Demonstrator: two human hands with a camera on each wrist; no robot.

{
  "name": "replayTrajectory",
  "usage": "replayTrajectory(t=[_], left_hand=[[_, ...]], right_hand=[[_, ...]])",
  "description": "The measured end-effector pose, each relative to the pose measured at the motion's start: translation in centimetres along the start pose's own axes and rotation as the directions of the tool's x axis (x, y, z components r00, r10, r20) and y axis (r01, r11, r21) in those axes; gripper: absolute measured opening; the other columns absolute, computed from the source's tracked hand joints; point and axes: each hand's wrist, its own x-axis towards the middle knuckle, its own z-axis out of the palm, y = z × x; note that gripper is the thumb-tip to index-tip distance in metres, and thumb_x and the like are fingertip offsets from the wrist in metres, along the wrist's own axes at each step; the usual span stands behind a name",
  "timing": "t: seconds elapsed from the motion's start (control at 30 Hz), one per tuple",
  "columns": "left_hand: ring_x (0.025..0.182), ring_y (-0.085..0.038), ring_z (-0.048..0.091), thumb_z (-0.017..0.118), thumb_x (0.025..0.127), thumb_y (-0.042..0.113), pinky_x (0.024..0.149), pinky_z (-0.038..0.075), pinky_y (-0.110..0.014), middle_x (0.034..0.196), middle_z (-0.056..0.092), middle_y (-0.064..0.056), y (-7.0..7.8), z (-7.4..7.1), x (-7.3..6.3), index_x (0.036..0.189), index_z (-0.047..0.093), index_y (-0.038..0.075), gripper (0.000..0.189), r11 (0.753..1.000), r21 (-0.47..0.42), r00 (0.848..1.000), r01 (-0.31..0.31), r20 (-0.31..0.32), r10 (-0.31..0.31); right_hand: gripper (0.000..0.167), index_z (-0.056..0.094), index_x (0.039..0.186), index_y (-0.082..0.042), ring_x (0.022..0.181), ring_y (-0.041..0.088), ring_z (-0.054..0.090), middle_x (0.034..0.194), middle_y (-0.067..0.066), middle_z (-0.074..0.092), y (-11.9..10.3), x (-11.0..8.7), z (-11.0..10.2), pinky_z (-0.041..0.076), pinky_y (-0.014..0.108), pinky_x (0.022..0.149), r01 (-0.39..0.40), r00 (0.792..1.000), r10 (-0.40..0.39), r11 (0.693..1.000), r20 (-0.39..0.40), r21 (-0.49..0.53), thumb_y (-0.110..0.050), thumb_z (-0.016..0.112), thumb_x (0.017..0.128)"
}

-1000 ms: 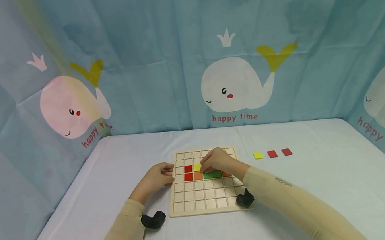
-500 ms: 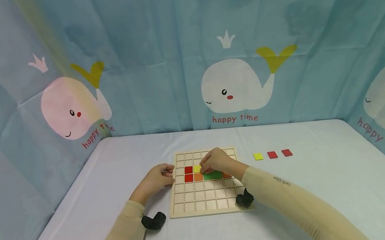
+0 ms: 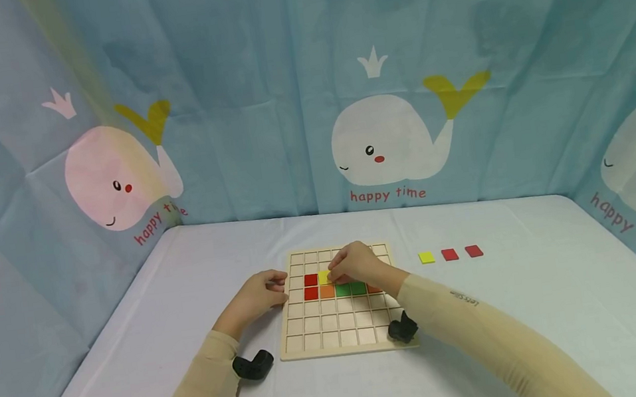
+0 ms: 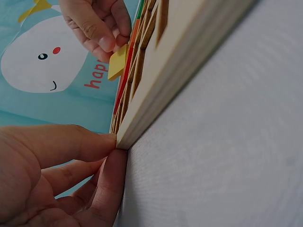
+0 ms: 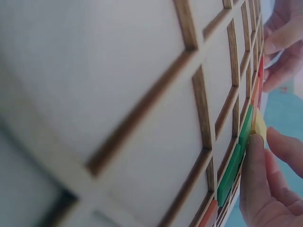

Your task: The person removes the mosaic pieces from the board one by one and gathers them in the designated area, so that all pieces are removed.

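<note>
A pale wooden grid board lies on the table with red tiles, an orange tile, green tiles and a partly covered orange tile in its cells. My right hand is over the board and pinches a yellow tile between thumb and fingertips. In the left wrist view, that tile stands tilted at the board's surface, beside a red tile. My left hand rests at the board's left edge, thumb and fingers touching it and spaced apart in the head view.
Right of the board, a yellow tile and two red tiles lie in a row on the white tablecloth. Behind the table hangs a blue curtain printed with whales. Each wrist wears a black device.
My right hand has shifted very slightly left with the yellow tile, which shows a little more in the head view. My left hand stays at the board's edge.
</note>
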Motion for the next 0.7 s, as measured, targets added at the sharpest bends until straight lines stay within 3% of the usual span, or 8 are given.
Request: replayTrajectory(t=[0.23,0.7], left_hand=[[0.095,-0.02,0.057,0.067,0.086,0.002,0.073,0.052,-0.027,0.113,0.061,-0.014,0.11,-0.02,-0.03,0.133,0.057,-0.002,0.049,1.0,-0.001,1.0,0.001,0.002,-0.001],[0.095,-0.02,0.057,0.067,0.085,0.001,0.073,0.052,-0.027,0.113,0.062,-0.014,0.13,0.03,-0.05,0.132,0.057,-0.003,0.049,1.0,-0.002,1.0,-0.008,-0.001,0.008]], right_hand=[[0.005,0.071,0.09,0.005,0.064,0.012,0.069,0.088,0.015,0.074,-0.18,0.1,0.2,0.06,0.028,0.066,0.012,1.0,-0.012,1.0,-0.012,0.027,0.004,0.072,0.085],[0.009,0.07,0.094,0.007,0.065,0.014,0.069,0.087,0.016,0.073,-0.37,-0.2,0.61,0.06,0.03,0.068,0.011,1.0,-0.01,0.999,-0.022,0.043,0.002,0.07,0.087]])
